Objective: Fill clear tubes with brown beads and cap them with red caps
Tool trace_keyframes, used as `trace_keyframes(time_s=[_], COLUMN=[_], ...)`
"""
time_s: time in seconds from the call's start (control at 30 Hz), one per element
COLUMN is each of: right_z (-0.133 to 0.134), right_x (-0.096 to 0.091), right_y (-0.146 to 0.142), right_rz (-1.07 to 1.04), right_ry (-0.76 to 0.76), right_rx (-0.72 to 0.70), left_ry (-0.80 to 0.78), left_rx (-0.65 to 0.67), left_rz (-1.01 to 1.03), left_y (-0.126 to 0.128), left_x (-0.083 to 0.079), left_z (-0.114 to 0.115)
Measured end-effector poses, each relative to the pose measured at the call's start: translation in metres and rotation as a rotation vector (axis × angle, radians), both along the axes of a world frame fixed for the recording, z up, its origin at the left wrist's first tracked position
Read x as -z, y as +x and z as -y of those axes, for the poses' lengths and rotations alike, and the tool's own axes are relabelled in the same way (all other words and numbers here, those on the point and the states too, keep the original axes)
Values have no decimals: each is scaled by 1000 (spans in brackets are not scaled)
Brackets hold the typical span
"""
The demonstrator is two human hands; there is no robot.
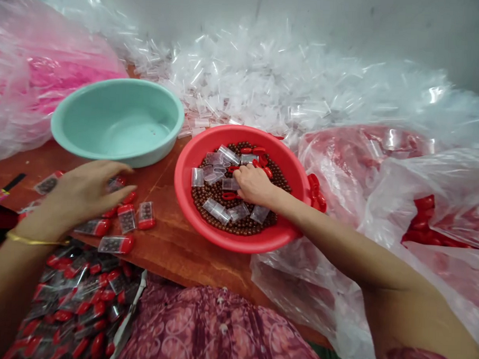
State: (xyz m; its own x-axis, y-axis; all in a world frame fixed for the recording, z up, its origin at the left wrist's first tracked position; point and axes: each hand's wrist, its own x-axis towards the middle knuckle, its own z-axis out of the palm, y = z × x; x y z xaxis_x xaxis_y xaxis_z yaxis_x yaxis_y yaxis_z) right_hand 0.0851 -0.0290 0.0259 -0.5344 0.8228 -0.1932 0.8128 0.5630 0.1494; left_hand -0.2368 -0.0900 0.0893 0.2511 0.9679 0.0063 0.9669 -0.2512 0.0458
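My right hand point(255, 186) is inside a red basin point(183, 198), its fingers curled down among the contents. Its fingertips meet near a clear plastic tube point(230, 184) and a red cap point(231, 196); what they pinch is hidden. Brown beads point(241, 226) cover the basin's bottom, with several clear tubes and red caps lying on them. My left hand point(82, 191) hovers over the table's left side, thumb and fingers apart, holding nothing visible. Below and beside it lie several clear containers of dark beads with red caps, one a filled container point(116, 244) near the table edge.
A pale green basin point(119, 118) stands left of the red one. Clear tubes point(248, 74) are heaped along the wall. Plastic bags with pink pieces point(65, 71) and red pieces point(424, 219) flank the table point(166, 218). Filled containers point(79, 305) pile up below its edge.
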Motion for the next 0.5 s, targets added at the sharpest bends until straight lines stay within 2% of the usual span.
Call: trace_keyframes(time_s=[0.07,0.13,0.23,0.37,0.5], right_z=[-1,-1,-1,-11,-28], right_x=[-2,-9,-27,-42,-44], right_y=[2,6,15,26,20], right_rz=[-50,-160,-407,-675,-934], right_ry=[-14,-83,-179,-224,-451], right_rx=[83,136,114,58,27], left_ry=[-5,-37,-86,-160,-184], left_rx=[192,357,488,489,443], left_rz=[50,96,108,39,21], left_y=[46,89,137,162,157], left_x=[-7,-8,1,8,-2], left_z=[-10,-23,-45,-65,-71])
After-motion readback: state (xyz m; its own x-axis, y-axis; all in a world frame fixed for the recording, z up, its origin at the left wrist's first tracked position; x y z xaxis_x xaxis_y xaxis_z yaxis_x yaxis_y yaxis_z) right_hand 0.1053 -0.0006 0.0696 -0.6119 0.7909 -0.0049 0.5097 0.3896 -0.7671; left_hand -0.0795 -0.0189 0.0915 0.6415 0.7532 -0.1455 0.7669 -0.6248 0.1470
